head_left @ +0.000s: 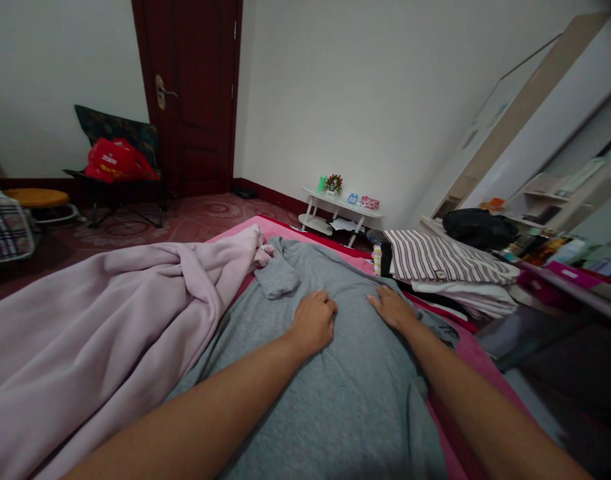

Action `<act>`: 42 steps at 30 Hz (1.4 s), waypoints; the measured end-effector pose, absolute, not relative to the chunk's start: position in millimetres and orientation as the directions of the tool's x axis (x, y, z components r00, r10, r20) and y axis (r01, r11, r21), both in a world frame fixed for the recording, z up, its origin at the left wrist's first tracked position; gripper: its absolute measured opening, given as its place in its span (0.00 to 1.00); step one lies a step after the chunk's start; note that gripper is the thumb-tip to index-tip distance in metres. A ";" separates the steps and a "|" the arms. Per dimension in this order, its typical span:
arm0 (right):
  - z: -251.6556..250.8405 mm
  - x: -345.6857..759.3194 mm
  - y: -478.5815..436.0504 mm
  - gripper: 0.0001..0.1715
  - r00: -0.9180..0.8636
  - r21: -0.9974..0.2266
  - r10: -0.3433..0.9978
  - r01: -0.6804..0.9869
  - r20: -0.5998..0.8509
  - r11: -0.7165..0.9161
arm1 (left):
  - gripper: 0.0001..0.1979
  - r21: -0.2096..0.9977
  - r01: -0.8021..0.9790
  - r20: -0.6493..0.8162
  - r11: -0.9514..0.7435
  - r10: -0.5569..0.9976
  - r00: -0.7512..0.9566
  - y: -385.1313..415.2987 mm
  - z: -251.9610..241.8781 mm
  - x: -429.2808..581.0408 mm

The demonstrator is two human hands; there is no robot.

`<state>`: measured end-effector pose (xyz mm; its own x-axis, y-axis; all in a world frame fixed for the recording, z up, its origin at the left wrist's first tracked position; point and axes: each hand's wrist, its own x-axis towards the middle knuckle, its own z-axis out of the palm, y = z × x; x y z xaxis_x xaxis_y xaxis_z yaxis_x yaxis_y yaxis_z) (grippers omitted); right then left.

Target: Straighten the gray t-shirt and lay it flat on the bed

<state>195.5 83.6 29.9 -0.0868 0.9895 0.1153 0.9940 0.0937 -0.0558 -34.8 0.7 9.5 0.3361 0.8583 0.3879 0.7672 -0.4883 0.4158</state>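
A grey shirt lies spread over the bed in front of me, with one short sleeve turned in at its far left. My left hand rests on the middle of the shirt, its fingers curled into the cloth. To the right, my right hand lies on the fabric near the shirt's far right side, fingers extended and thumb apart. Small creases run through the cloth around both hands. The shirt's near end passes out of view below.
A pale pink blanket is heaped on the left. Folded striped clothes are stacked at the right edge of the pink bed, beside a cluttered desk. Beyond stand a small white table, a door and a folding chair with a red bag.
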 end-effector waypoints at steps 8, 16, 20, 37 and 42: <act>12.0 167.8 119.0 0.32 -0.256 -0.067 0.945 0.959 0.206 0.274 | 0.15 0.427 0.762 0.408 -0.486 0.856 0.318 2.0 8.0 -34.5; -7.4 155.3 95.3 0.39 -0.046 -0.016 0.999 0.999 0.009 0.046 | 0.15 0.419 0.765 0.399 -0.490 0.856 0.329 0.3 8.4 -37.5; -3.9 149.6 63.3 0.41 -0.039 -0.030 0.999 0.999 -0.014 0.039 | 0.16 0.415 0.752 0.397 -0.513 0.845 0.358 -0.1 5.8 -38.6; 6.7 209.9 -92.6 0.32 -0.345 -0.261 0.930 0.893 0.129 0.367 | 0.27 0.227 0.788 -0.059 -0.573 0.799 0.598 -82.4 50.6 -168.1; 28.0 228.6 -151.0 0.13 -0.214 -0.453 0.882 0.793 0.420 0.407 | 0.15 0.220 0.741 -0.201 -0.635 0.714 0.671 -148.2 89.8 -213.2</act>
<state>228.6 -151.0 28.0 -0.2137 0.8822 0.4196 0.7930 0.4075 -0.4528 -213.2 -148.2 89.8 0.6711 0.7135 -0.2012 0.7408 -0.6348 0.2199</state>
